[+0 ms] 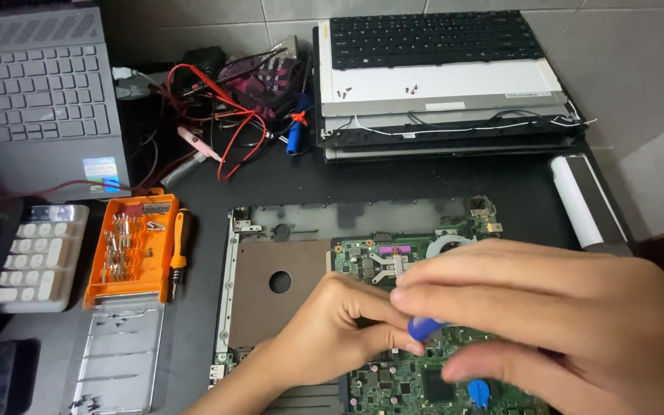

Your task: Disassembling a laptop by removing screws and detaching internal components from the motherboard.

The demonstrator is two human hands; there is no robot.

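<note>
Motherboard [393, 265], green, seated in opened laptop base [270, 230] at centre of dark mat. Left hand [332, 338] curled against board, fingertips meeting blue-handled tool [424, 329]. Right hand [547, 323] above, fingers closed round same tool. Orange screwdriver-bit case [132, 250] lying well left.

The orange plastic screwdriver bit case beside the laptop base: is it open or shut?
Open. The orange plastic bit case shows its bits uncovered, and its clear lid lies flat in front.
</note>
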